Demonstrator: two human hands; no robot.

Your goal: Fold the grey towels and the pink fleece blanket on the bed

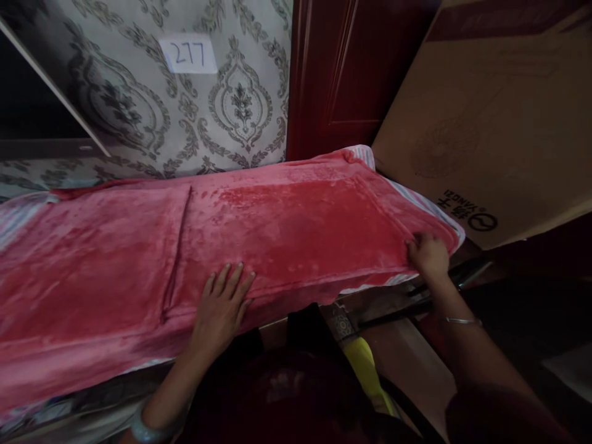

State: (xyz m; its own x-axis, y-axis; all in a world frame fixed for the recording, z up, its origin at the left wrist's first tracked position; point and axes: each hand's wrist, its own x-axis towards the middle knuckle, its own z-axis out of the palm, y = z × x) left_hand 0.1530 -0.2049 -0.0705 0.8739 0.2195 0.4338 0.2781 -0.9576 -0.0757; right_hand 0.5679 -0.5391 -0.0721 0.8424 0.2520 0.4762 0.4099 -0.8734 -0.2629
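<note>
A red plush cover lies spread over a long, narrow surface, with a fold line crossing it left of the middle. Near its front edge my left hand rests flat on the plush, fingers stretched out. At the cover's right end my right hand has its fingers curled together, pinching the red cover near the corner. Beneath the plush, a striped cloth shows along the right end and at the far left.
A large cardboard box stands at the right, beside a dark red door panel. Behind the cover is patterned wallpaper with a paper label reading 277. A dark screen is at upper left. Something yellow lies below.
</note>
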